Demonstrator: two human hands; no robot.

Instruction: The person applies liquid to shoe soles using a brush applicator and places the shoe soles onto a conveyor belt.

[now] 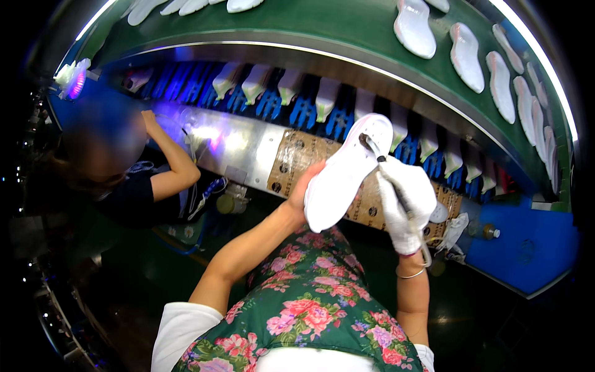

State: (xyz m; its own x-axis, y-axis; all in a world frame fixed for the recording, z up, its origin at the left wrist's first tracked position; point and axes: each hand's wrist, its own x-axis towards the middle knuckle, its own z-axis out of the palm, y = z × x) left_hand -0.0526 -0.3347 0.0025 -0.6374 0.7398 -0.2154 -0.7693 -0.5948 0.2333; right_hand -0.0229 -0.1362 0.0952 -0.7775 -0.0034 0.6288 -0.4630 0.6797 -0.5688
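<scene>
A white shoe sole (339, 186) is held up in front of me, tilted with its toe end toward the upper right. My bare left hand (302, 193) grips it by its left edge, fingers wrapped underneath. In a white glove, my right hand (410, 201) is closed around a thin dark brush (375, 149) with a pale tube trailing down past the wrist. The brush's dark tip touches the sole's upper face near the far end. The fingers behind the sole are mostly hidden.
A green conveyor belt (347, 25) carries several white soles (468, 57) across the top. Below it runs a rack of blue holders (304, 115) with white shoe parts. Brown cardboard (297, 155) covers the metal ledge. A co-worker's arm (176, 161) is at the left; a bottle (486, 232) lies right.
</scene>
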